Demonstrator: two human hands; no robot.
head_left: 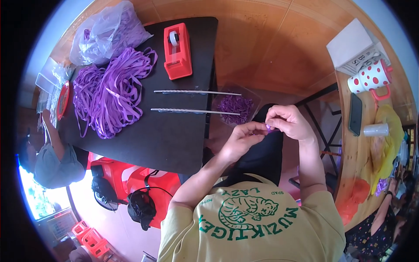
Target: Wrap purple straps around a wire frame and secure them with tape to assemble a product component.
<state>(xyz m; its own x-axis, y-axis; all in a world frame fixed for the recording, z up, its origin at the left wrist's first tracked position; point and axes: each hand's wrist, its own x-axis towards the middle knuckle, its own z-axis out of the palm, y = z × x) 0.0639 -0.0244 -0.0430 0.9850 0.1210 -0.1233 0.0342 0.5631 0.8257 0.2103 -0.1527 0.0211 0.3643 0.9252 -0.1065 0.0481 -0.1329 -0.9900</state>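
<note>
Above my lap, my left hand and my right hand meet fingertip to fingertip. Both pinch a small piece of purple ribbon, mostly covered by the fingers. Just left of them, lower than the tabletop, a clear container holds many short purple ribbon pieces. Two thin metal rods, an upper rod and a lower rod, lie side by side on the black table and jut past its right edge. Neither hand touches them.
Purple ribbons lie heaped on the table beside a plastic bag and a red tape dispenser. At right, a wooden table bears a dotted mug and a phone. Red stools stand lower left. Other people sit at both sides.
</note>
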